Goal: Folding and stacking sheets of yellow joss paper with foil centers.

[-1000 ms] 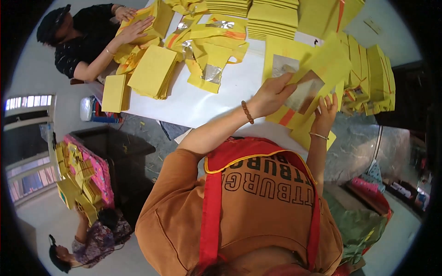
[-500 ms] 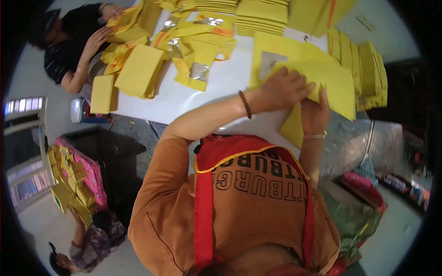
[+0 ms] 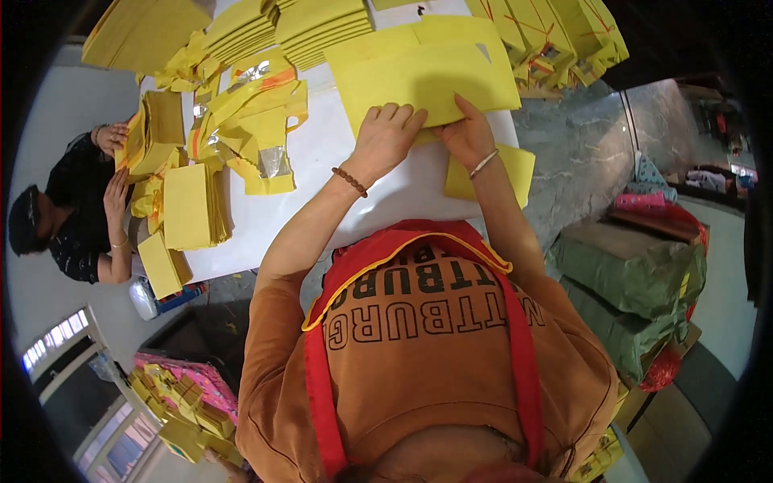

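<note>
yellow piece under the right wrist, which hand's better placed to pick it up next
Probably the right hand: its wrist is over the yellow piece, while the left hand is farther off.

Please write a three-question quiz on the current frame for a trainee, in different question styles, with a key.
1. True or false: the wearer's left hand and right hand both touch the large yellow sheet.
2. Which wrist carries the brown beaded bracelet?
A) left
B) right
C) neither
3. Fill in: the red apron is edged with ___ trim.

Key:
1. True, at its near edge.
2. A
3. Yellow
</note>
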`<control>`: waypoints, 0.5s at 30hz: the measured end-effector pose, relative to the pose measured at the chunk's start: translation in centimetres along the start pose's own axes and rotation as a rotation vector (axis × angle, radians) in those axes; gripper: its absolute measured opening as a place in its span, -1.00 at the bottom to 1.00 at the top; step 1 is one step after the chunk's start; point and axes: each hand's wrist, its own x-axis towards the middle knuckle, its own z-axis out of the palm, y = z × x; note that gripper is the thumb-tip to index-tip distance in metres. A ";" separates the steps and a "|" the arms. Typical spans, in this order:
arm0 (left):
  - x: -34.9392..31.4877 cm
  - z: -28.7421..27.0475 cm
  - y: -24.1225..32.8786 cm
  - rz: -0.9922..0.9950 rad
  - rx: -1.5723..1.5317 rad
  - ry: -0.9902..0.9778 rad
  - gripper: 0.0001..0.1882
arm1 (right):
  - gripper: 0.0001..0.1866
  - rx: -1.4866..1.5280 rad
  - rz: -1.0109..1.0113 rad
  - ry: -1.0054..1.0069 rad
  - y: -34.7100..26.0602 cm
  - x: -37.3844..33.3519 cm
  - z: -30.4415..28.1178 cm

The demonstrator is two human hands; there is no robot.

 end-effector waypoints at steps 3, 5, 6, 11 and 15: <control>0.3 0.0 0.2 -0.020 -0.069 -0.006 -0.69 | -0.69 -0.046 -0.038 0.048 -0.4 0.3 -0.4; 0.5 0.2 0.2 -0.031 -0.117 -0.012 -0.70 | -0.69 -0.061 -0.057 0.049 -0.6 0.3 -0.7; 0.5 0.3 0.1 -0.044 -0.161 -0.014 -0.70 | -0.70 -0.085 -0.069 0.040 -0.7 0.3 -0.8; 1.1 -0.1 -0.1 -0.085 -0.265 -0.046 -0.66 | -0.69 -0.085 -0.081 0.077 -0.7 0.3 -1.3; 1.6 -0.1 -1.1 -0.166 -0.407 -0.147 -0.60 | -0.62 -0.054 -0.054 -0.005 -1.1 -0.5 0.0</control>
